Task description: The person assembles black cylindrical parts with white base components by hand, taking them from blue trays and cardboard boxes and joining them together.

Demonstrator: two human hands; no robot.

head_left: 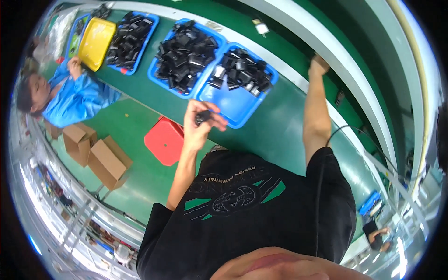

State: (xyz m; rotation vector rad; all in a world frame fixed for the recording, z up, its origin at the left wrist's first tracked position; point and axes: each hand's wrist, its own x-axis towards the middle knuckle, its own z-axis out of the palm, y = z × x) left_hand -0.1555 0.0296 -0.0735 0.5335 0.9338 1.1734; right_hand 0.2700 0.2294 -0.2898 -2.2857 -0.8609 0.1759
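Observation:
My left hand (198,122) is raised at the near edge of the bench, with a small black plastic piece (202,117) held against the palm and some fingers stretched out. Just beyond it is a blue tray (232,110), its far half heaped with black plastic pieces (242,70) and its near part bare. My right arm reaches far forward over the green conveyor belt (291,42). At its end, my right hand (319,65) is low by the white rail, its fingers hidden in shadow and by the hand itself.
More blue trays of black pieces (185,56) and a yellow tray (96,43) line the bench leftward. A white plug-like item (260,27) and a dark item (339,96) lie on the belt. A co-worker in blue (77,95) sits left, near a red stool (165,141) and cardboard boxes (108,161).

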